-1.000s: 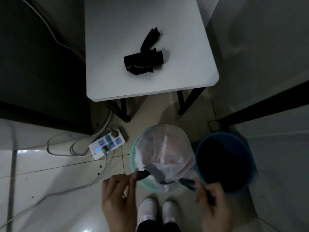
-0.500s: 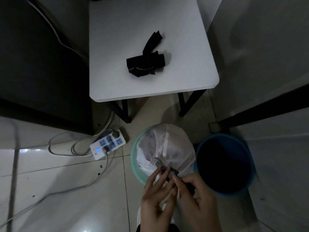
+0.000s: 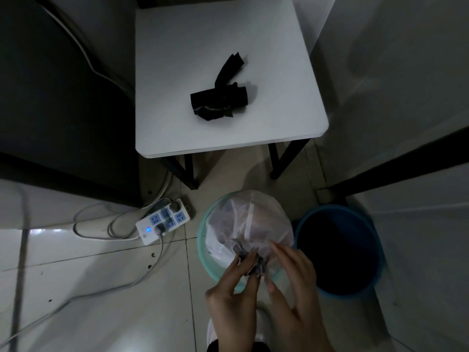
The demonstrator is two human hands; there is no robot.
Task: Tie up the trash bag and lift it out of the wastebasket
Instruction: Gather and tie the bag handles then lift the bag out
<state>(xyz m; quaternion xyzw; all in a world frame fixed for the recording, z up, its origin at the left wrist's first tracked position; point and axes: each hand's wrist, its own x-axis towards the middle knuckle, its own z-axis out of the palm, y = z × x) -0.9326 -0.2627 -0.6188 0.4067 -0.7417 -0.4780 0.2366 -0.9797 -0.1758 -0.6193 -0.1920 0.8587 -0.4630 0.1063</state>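
Cramped home corner: tiled floor [image 3: 88, 301], small table [image 3: 203, 59], power strip [image 3: 162, 224].

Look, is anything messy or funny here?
Slightly: a half-unrolled black roll of plastic bags lies loose on the white square table, and a white power strip sits on the tiled floor with looping cables. Nothing looks spilled.

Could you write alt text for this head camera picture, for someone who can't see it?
Seen from above, a person's left hand and right hand pinch the dark drawstring of a white trash bag sitting in a green wastebasket. A blue bucket stands beside it, below a white table.
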